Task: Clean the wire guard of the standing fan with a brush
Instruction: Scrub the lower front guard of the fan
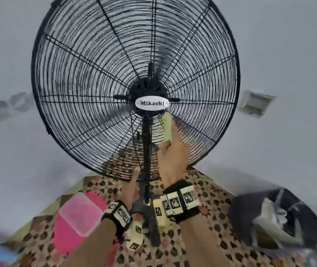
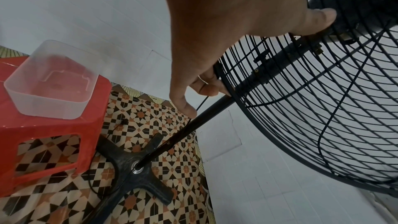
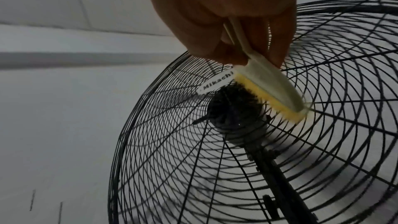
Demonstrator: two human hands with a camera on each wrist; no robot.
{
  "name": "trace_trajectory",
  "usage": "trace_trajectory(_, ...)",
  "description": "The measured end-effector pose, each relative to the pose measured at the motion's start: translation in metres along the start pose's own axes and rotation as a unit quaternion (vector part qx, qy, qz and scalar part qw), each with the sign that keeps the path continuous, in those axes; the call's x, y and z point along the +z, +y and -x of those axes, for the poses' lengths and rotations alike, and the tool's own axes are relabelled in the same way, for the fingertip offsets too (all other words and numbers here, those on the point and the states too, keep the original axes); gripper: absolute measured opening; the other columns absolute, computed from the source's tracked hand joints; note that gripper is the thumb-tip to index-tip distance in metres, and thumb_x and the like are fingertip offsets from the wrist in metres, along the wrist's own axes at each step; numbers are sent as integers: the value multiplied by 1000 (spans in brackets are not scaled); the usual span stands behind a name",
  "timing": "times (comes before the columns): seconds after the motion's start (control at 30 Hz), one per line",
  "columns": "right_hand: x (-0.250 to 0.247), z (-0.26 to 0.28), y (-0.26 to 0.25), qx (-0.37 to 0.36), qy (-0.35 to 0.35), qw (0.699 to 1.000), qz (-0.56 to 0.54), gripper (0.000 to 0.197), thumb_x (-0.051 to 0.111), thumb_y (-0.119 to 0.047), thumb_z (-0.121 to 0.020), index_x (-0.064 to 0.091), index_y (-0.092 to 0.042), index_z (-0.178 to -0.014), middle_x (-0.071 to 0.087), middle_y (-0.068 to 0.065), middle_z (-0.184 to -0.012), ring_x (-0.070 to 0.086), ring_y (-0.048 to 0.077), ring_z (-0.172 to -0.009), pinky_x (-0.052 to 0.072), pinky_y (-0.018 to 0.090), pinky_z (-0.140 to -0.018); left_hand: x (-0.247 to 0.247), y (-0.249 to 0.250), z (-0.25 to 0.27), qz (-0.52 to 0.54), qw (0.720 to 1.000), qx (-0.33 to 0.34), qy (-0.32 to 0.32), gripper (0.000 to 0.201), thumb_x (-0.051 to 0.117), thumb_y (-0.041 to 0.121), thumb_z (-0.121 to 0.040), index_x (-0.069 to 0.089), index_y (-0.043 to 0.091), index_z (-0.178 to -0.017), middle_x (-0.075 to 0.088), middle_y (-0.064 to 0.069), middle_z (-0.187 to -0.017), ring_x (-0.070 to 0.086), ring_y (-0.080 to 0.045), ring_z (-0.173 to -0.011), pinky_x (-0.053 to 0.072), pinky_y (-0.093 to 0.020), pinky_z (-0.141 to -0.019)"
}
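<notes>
- Wire guard [image 1: 88,74] of black standing fan, round, faces the camera, white wall behind; oval "Mikachi" badge [image 1: 152,103] at its centre.
- Fan pole [image 2: 206,113] runs down to cross-shaped base [image 2: 137,164] on patterned floor tiles [image 2: 150,122].
- Red plastic stool [image 2: 43,139] left of the base, clear plastic tub [image 2: 49,94] on top of it.
- Dark bundle of cloth [image 1: 275,214] on floor at right, blurred.
- Right hand [image 1: 174,160] raised in front of lower guard, fingers curled round brush [image 3: 269,89] handle, clamped on it.
- Brush: cream back, yellow bristles pressed on guard wires just below and right of the badge.
- Left hand [image 2: 228,28] low at bottom rim of guard, fingers curled onto the rim wires beside the pole, thumb hooked on the rear wires near the motor.
- Both wrists wear black straps with marker tags.
</notes>
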State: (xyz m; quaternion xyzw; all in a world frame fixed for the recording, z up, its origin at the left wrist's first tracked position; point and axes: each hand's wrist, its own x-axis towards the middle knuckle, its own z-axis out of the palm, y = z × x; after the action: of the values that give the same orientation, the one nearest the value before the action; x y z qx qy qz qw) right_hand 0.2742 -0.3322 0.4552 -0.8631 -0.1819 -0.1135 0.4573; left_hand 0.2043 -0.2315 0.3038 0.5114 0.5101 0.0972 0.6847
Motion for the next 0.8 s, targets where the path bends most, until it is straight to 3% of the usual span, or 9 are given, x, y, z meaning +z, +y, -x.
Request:
trace_trajectory(0.07, 7, 3, -6, -36, -21, 998, 38, 68, 61, -13, -99, 34, -26, -160, 69, 2, -82, 63, 14, -69, 61, 25, -69, 0, 1, 0, 1, 1000, 2, -11, 56, 56, 81, -78, 41, 27, -74, 45, 1, -74, 44, -16, -65, 45, -35, -74)
trace_trajectory(0.2, -1, 0, -10, -79, -67, 995, 6, 64, 62, -9, -97, 40, -24, -156, 77, 5, -99, 59, 7, -67, 52, 13, -71, -2, -1, -3, 7, 1000, -2, -21, 47, 59, 77, -85, 55, 30, -92, 59, 0, -85, 54, -21, -84, 51, -42, -97)
trace_trajectory(0.3, -5, -3, -9, -47, -13, 999, -13, 69, 65, -8, -95, 39, -24, -157, 70, -3, -84, 55, 1, -63, 57, 19, -72, -2, -3, -3, 10, 1000, 9, -28, 38, 57, 70, -93, 54, 32, -93, 61, 13, -76, 54, -16, -82, 48, -42, -94)
trace_trajectory(0.37, 2, -4, -11, -63, 0, 998, -9, 69, 66, -7, -94, 40, -21, -157, 71, 1, -85, 64, 10, -68, 62, 28, -72, -2, -2, -2, 5, 999, 20, -34, 40, 57, 73, -90, 46, 35, -82, 57, 18, -68, 50, -12, -75, 47, -42, -88)
trace_trajectory(0.5, 1, -11, -11, -79, -75, 992, -68, 64, 66, -6, -95, 45, -24, -153, 73, 10, -123, 74, 20, -93, 63, 28, -76, -7, -3, -7, -7, 999, 12, -36, 54, 61, 88, -68, 36, 41, -76, 51, 22, -48, 43, -13, -66, 46, -37, -73)
trace_trajectory(0.57, -5, -18, -6, -67, -48, 992, -97, 63, 66, -4, -94, 48, -25, -151, 70, 11, -129, 75, 20, -94, 65, 32, -71, -6, 0, -2, -3, 999, 15, -48, 55, 60, 86, -73, 53, 34, -89, 65, 10, -82, 58, -23, -85, 51, -42, -85)
trace_trajectory(0.63, -5, -19, -2, -47, 1, 997, -60, 64, 66, -7, -95, 46, -26, -153, 76, 9, -111, 73, 16, -78, 65, 32, -67, -5, 0, 1, -5, 999, 7, -51, 70, 58, 84, -82, 60, 28, -123, 63, 7, -112, 62, -28, -114, 50, -49, -102)
trace_trajectory(0.73, 2, -12, -3, -57, -1, 998, -8, 65, 61, -14, -99, 36, -27, -158, 71, 0, -86, 62, 9, -66, 55, 14, -64, -5, 2, 2, -9, 999, 27, -42, 61, 62, 85, -76, 54, 26, -82, 65, 20, -57, 66, -8, -60, 48, -36, -75)
trace_trajectory(0.8, 5, -10, -6, -87, -50, 995, 16, 66, 60, -15, -100, 33, -30, -159, 71, -1, -93, 54, 2, -66, 41, 4, -59, -3, 4, 0, -6, 999, 15, -37, 67, 61, 85, -73, 57, 19, -85, 69, 2, -76, 66, -13, -69, 50, -39, -82)
